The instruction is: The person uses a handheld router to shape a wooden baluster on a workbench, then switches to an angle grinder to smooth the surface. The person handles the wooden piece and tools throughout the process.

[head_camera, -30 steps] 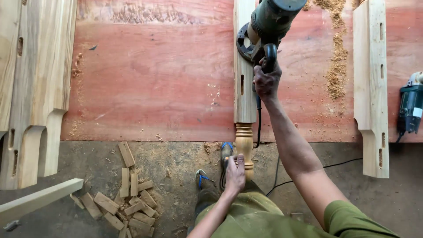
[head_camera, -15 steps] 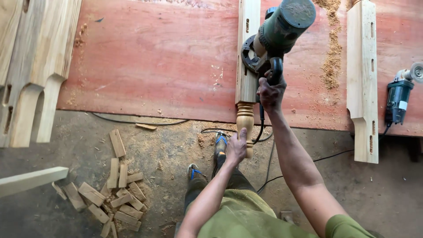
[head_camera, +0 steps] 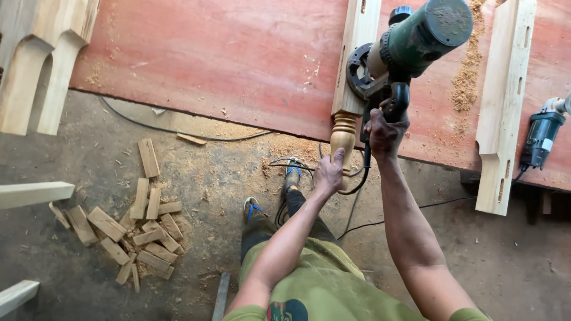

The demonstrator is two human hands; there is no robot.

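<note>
- Reddish plywood table (head_camera: 226,53), sawdust-strewn, carries a pale turned wooden leg (head_camera: 351,71).
- Right hand (head_camera: 385,128): grip clenched on green electric router (head_camera: 410,50) atop the leg.
- Left hand (head_camera: 329,172): grip grasping the leg's overhanging end.
- Dirt floor (head_camera: 77,285): scattered wood offcuts (head_camera: 140,229).

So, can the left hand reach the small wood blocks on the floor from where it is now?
Probably not without bending down. The left hand grips the turned end of the wooden leg at bench height, while the wood blocks lie lower on the floor, well off to its left. Nothing stands between them, though.
</note>
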